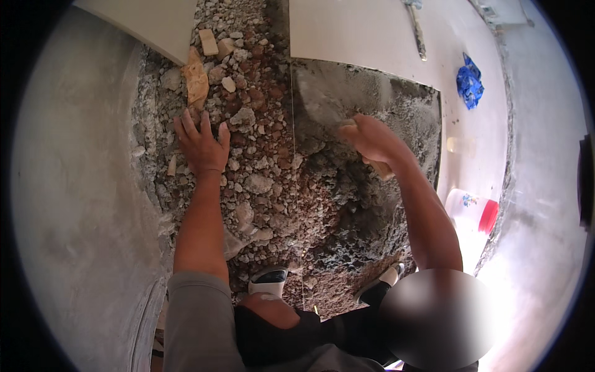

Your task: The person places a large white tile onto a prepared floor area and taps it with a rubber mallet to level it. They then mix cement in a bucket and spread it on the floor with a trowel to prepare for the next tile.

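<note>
I see the left hand (201, 146) flat on the rubble (254, 155), fingers spread, holding nothing. The right hand (372, 139) is clenched on a pale wooden handle (383, 168), working over the grey mortar bed (365, 105) just right of the string line (296, 186).

Risks, as I judge them: loose stones could shift under the braced left palm and tip the person forward; a knock on the string would throw it off; the tool could chip the edge of the white tile (353, 31) bordering the bed.

Hard to tell: the tool's head is hidden behind the right hand, so trowel or float, I cannot say. The blue cloth (469, 84) and the red-and-white container (474, 211) are washed out by glare. Shoes are partly cut off below.
</note>
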The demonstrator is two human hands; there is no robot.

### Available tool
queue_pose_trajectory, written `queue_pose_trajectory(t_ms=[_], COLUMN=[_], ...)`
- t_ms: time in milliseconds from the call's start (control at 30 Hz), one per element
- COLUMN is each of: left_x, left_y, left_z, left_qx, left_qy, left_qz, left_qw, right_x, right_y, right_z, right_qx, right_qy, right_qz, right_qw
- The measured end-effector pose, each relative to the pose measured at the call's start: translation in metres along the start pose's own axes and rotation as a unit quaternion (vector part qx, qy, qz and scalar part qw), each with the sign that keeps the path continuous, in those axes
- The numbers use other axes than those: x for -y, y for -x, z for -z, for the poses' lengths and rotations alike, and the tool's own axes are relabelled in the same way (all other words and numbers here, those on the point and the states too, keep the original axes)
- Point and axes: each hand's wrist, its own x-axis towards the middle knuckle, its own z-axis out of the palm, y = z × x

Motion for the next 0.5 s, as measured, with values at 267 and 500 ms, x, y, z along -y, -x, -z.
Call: queue_pose_trajectory(t_ms=[267, 500], left_x=[0.001, -0.001], left_y=[0.003, 0.001], left_z=[-0.004, -0.003], left_qx=[-0.014, -0.034], left_qy=[-0.002, -0.009], left_qz=[-0.005, -0.019], left_qw=[1.000, 0.999], right_x=[-0.038, -0.061], right_y=[0.030, 0.063], right_z=[-0.060, -0.101], right_qx=[-0.069, -0.091], right_qy=[0.016, -0.106], right_qz=[0.076, 0.009], right_qw=[0.995, 0.990])
